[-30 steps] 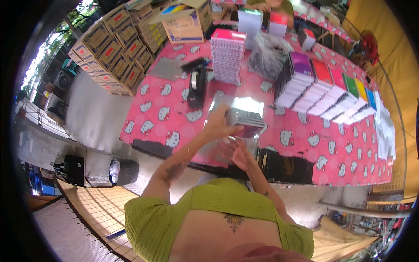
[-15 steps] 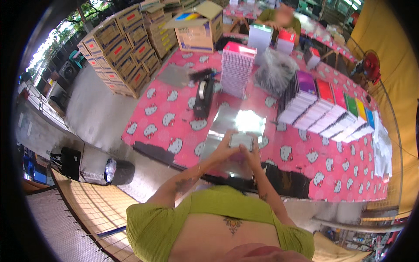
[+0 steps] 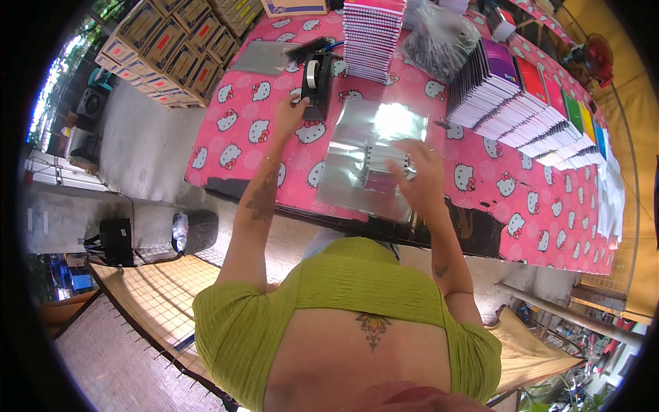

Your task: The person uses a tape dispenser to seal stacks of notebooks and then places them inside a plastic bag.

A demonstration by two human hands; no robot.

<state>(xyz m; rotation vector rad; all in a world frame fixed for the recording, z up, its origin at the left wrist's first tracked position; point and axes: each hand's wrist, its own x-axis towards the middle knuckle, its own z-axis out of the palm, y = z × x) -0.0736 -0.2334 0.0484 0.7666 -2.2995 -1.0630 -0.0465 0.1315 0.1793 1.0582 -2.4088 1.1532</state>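
At the black tape dispenser is my left hand, its fingers partly outstretched against the near left side. No tape strip can be made out in it. My right hand hovers with fingers apart, slightly smeared by motion, beside a small spiral-bound notebook stack; the fingertips partly cover its right side. The stack lies on a clear plastic sheet that reflects the light. This sheet rests near the front edge of a table with a pink, cat-patterned cover.
A tall stack of spiral notebooks stands behind the sheet. Rows of notebooks with coloured covers fill the right, near a clear plastic bag. A black brush lies behind the dispenser. Cartons are piled at far left.
My left hand has left the notebook stack and reached forward-left to the tape dispenser. My right hand has let go of the stack and lifted to its right. The view has tilted downward.
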